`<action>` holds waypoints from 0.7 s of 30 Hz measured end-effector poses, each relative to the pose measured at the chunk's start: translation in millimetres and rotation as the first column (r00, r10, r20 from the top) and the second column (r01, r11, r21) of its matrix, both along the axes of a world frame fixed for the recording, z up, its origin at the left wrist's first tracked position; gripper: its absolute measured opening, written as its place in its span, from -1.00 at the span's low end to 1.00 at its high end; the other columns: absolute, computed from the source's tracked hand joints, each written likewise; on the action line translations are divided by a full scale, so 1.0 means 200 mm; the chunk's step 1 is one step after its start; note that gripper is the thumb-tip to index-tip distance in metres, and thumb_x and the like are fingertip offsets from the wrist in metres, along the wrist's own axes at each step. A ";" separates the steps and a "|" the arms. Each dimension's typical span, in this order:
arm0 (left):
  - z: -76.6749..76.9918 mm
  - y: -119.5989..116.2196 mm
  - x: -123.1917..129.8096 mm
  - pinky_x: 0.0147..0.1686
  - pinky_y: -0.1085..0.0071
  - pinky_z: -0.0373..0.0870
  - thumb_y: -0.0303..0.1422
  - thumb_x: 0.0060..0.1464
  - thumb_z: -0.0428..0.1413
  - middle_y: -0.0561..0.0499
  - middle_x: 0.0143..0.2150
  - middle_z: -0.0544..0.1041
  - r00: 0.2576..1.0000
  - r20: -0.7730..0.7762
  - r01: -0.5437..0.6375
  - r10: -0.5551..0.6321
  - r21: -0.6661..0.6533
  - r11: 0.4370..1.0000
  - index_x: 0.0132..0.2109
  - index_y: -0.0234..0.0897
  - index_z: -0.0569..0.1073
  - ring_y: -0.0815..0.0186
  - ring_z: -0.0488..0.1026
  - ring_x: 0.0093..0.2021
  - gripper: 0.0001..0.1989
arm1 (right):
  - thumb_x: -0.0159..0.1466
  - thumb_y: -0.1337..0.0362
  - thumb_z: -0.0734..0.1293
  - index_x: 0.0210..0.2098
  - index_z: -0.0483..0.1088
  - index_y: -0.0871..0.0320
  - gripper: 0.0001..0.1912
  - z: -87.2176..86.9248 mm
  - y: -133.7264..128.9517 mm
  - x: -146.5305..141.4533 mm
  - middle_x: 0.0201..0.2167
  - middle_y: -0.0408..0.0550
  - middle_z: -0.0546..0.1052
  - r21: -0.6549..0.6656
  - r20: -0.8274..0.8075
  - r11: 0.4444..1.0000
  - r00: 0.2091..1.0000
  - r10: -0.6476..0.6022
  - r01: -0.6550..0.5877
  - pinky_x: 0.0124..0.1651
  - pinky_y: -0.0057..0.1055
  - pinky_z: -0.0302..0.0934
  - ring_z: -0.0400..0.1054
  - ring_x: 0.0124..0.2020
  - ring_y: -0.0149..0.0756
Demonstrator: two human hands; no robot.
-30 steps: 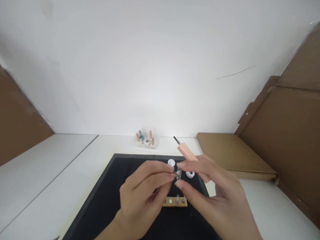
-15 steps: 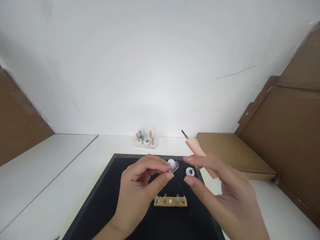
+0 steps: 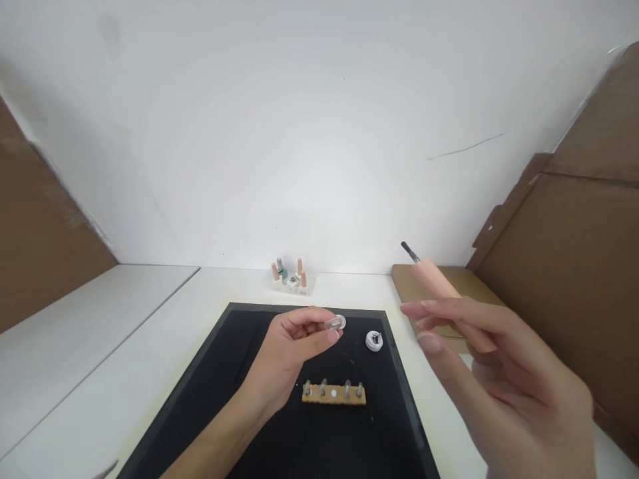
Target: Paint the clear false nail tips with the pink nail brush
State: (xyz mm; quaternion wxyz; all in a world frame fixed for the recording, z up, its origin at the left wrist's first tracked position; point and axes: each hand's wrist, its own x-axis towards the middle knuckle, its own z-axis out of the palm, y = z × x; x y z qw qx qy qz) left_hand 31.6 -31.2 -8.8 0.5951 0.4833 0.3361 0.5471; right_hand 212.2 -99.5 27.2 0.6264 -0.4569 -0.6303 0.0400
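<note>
Between the thumb and fingers of my left hand [image 3: 292,339] is a clear false nail tip [image 3: 333,324]. My right hand [image 3: 504,372], raised off to the right, holds a peach nail polish brush [image 3: 436,279] by its cap, its dark bristles pointing up and left. The thumb and forefinger of that hand are close to each other, with the cap resting behind them among the other fingers. Below my left hand lies a tan nail stand [image 3: 333,394] with several clear tips standing on it and one bare white spot near the middle.
A black mat [image 3: 269,426] covers the table's middle. On it is a white round container [image 3: 374,341] with dark bits on top; another white round item shows behind the nail tip. A clear holder [image 3: 294,285] of nail polish bottles stands near the wall. A cardboard box [image 3: 414,283] lies back right.
My right hand has moved right and nearer with the brush, away from the left hand. My left hand has shifted slightly, and the nail tip in it is turned flatter.
</note>
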 end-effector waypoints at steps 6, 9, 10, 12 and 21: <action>-0.10 -0.11 0.13 -0.32 0.42 0.46 -0.34 -0.16 0.41 0.04 -0.42 0.54 0.990 -0.125 -0.055 0.059 0.036 0.998 -0.47 -0.26 0.65 0.35 0.48 -0.39 -0.88 | 0.28 0.30 0.37 -0.20 0.51 -0.12 -0.85 0.03 -0.08 0.15 -0.29 -0.20 0.63 -0.014 -0.075 1.000 0.997 0.012 -0.014 -0.24 -0.33 0.29 0.49 -0.25 -0.24; -0.20 -0.16 0.17 -0.44 0.45 0.38 -0.27 -0.14 0.41 0.04 -0.45 0.47 0.973 -0.203 -0.095 0.106 0.063 0.994 -0.48 -0.27 0.65 0.37 0.40 -0.45 -0.83 | 0.30 0.31 0.36 -0.22 0.50 -0.11 -0.86 0.03 -0.11 0.21 -0.31 -0.23 0.62 -0.009 -0.086 1.000 0.996 -0.003 0.002 -0.21 -0.34 0.27 0.49 -0.25 -0.27; -0.24 -0.18 0.17 -0.45 0.46 0.35 -0.26 -0.14 0.41 0.05 -0.47 0.45 0.965 -0.230 -0.108 0.122 0.073 0.991 -0.48 -0.28 0.66 0.37 0.38 -0.46 -0.82 | 0.30 0.31 0.36 -0.23 0.50 -0.10 -0.86 0.03 -0.11 0.23 -0.32 -0.23 0.62 -0.001 -0.086 1.000 0.996 -0.003 0.003 -0.21 -0.36 0.27 0.50 -0.24 -0.28; -0.34 -0.21 0.18 -0.53 0.50 0.26 -0.24 -0.16 0.42 0.13 -0.56 0.32 0.946 -0.273 -0.153 0.174 0.094 0.984 -0.45 -0.25 0.69 0.42 0.27 -0.54 -0.82 | 0.31 0.32 0.35 -0.22 0.50 -0.09 -0.86 0.03 -0.12 0.27 -0.34 -0.23 0.62 0.008 -0.074 1.000 0.997 0.011 -0.011 -0.22 -0.38 0.28 0.52 -0.21 -0.28; -0.73 -0.44 0.30 -0.48 0.44 0.39 -0.10 -0.07 0.38 0.05 -0.52 0.42 0.869 -0.327 -0.348 0.372 0.132 0.928 -0.37 -0.16 0.73 0.32 0.40 -0.48 -0.77 | 0.34 0.32 0.30 -0.22 0.41 -0.02 -0.91 -0.01 0.00 0.39 -0.32 -0.16 0.57 -0.184 0.092 0.968 0.977 0.191 -0.171 -0.28 -0.44 0.30 0.51 -0.19 -0.27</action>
